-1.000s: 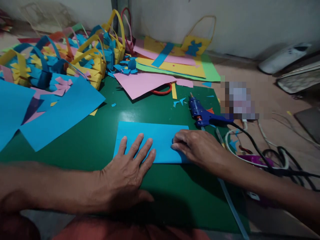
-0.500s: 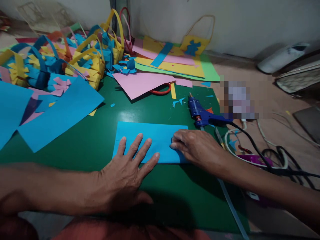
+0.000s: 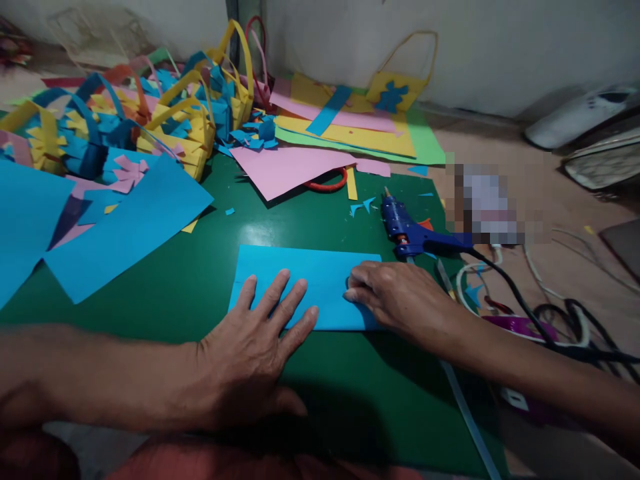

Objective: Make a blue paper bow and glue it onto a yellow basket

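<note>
A folded sheet of blue paper lies flat on the green tabletop in front of me. My left hand rests on its left part, palm down with the fingers spread. On the right part of the sheet, my right hand is closed, its curled fingertips pressed down on the paper. Whether anything is tucked inside those fingers is hidden. Just beyond my right hand lies a blue hot glue gun, its nozzle pointing away from me.
Small paper baskets crowd the back left, behind larger blue sheets. A pink sheet partly covers red-handled scissors. Coloured sheets are stacked at the back. A clear glue stick and cables lie at right.
The whole view has shifted slightly, so everything sits a little further right. Both hands stay in nearly the same places on the blue paper.
</note>
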The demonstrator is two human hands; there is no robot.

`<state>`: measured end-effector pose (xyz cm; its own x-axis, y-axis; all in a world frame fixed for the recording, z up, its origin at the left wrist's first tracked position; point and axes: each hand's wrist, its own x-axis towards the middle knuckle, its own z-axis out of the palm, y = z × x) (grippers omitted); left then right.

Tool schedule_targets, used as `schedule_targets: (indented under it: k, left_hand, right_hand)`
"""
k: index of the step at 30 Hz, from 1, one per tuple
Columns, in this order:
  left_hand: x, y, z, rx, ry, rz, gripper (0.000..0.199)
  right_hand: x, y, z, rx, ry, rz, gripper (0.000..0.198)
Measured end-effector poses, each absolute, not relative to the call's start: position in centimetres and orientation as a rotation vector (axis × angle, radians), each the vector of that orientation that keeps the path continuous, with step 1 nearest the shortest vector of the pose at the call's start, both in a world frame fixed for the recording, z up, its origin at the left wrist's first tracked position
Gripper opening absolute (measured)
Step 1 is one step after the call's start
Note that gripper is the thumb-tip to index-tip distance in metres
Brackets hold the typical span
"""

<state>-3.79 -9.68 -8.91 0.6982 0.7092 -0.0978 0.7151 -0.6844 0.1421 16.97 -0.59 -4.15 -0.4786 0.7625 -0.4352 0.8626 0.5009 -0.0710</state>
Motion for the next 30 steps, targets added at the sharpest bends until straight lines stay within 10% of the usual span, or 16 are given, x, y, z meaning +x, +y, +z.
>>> schedule_targets:
  k: [30]
  left_hand:
    - [-3.4, -8.8, -8.8, 2.694, 0.927, -0.138, 0.107]
  right_hand:
    - [16.9, -0.4, -4.1, 1.351, 2.401, -0.422, 0.020]
